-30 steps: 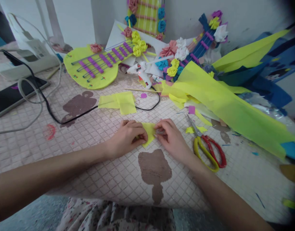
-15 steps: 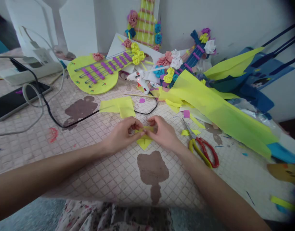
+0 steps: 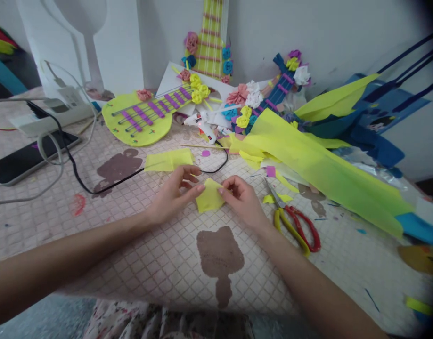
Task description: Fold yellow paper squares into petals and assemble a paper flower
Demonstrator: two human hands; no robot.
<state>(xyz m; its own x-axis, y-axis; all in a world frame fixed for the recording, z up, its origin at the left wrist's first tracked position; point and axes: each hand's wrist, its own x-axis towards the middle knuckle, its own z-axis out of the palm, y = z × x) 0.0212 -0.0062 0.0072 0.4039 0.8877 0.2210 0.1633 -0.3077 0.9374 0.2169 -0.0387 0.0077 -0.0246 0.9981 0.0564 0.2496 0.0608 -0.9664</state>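
A small yellow crepe-paper piece [image 3: 210,196] lies roughly square between my two hands, just above the patterned tabletop. My right hand [image 3: 240,195] pinches its right edge between thumb and curled fingers. At the paper's left edge is the thumb tip of my left hand [image 3: 178,192]; its fingers are apart and arched, and a firm hold there does not show. Beyond my left hand lies a flat yellow paper strip [image 3: 167,160], its near right corner partly covered by my fingers. To the right of my right hand rest scissors [image 3: 290,216] with red and yellow handles.
A white glue gun [image 3: 204,126] with a black cord stands behind. Paper guitars, a yellow one [image 3: 138,120] and a blue one [image 3: 278,92], carry paper flowers. A large yellow crepe sheet [image 3: 318,174] covers the right side. A phone [image 3: 28,160] and power strip [image 3: 52,113] sit left.
My left fingers have spread from their pinch. The paper between my hands, earlier a downward-pointing folded shape, now shows a broader, squarer face. My right hand still pinches it.
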